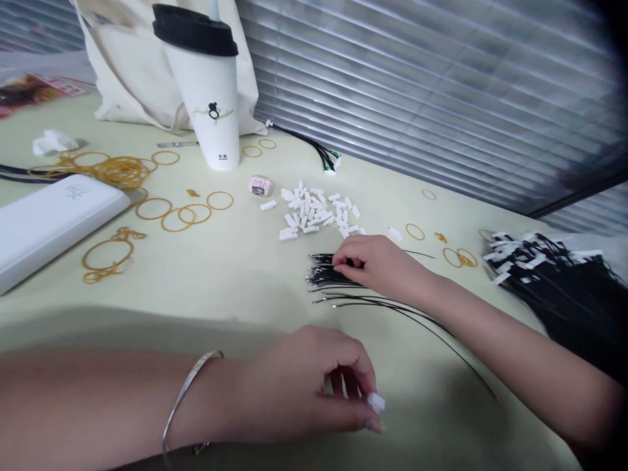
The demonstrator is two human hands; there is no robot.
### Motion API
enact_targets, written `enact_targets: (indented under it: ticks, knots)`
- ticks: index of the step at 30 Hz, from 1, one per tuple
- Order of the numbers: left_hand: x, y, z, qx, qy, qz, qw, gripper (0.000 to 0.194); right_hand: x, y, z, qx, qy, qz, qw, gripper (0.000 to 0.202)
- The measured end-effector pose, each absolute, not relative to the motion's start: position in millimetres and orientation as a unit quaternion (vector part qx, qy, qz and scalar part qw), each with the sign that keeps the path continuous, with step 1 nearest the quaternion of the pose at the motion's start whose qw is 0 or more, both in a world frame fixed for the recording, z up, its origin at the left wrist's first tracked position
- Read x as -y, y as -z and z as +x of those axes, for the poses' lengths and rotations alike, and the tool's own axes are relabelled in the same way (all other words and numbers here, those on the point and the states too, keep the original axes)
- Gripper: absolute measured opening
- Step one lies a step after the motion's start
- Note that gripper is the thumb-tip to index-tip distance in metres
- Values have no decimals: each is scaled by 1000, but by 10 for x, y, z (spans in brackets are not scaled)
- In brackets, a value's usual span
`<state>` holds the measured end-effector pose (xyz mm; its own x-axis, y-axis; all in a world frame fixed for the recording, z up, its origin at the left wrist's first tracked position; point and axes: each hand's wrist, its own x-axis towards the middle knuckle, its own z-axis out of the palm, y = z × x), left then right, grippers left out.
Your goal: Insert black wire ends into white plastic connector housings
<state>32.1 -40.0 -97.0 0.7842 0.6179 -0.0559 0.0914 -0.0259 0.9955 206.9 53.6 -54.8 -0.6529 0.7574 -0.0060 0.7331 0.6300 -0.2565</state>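
Observation:
Between the thumb and index finger of my left hand is a small white plastic connector housing, held low over the near part of the table. My right hand reaches farther forward, its thumb and fingers closed on the black wires. These lie side by side with bright metal terminals at their left ends. How many wires the fingertips pinch is hidden. A few separate black wires curve toward me below that hand. Just beyond the bundle, white connector housings lie in a loose pile.
A white cup with black lid stands before a cloth bag. Rubber bands and a white power bank lie left. Black wires with white connectors are heaped right; another small cable bundle lies near the blinds.

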Motion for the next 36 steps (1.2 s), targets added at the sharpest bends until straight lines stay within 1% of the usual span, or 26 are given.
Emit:
enact_targets:
  ticks: [10,14,20,23,26,30,32,36]
  knots:
    - [397,958,310,-258,-192,690,648,24,-538,548,2027,893,-120,-434,20,8]
    - [408,953,307,-254,-191,669,672,22,-454,578,1993,889,-131,-439,17,10]
    - [387,939,327,-271,-218,618,705,20,-219,545,2038,852,-162,-493,73,12]
    - [352,927,337,-289,-257,556,736,21,-106,494,2096,830,-203,-506,115,16]
    - [310,923,347,-306,-308,504,747,20,-59,472,2149,825,-232,-487,168,15]
    - [269,922,357,-328,-324,471,752,18,-64,496,2206,845,-196,-439,234,12]
    - [256,920,362,-330,-325,473,750,18,-56,513,2227,846,-179,-439,245,13]
    - [223,912,375,-341,-342,477,734,16,-9,524,2247,828,-197,-475,223,19]
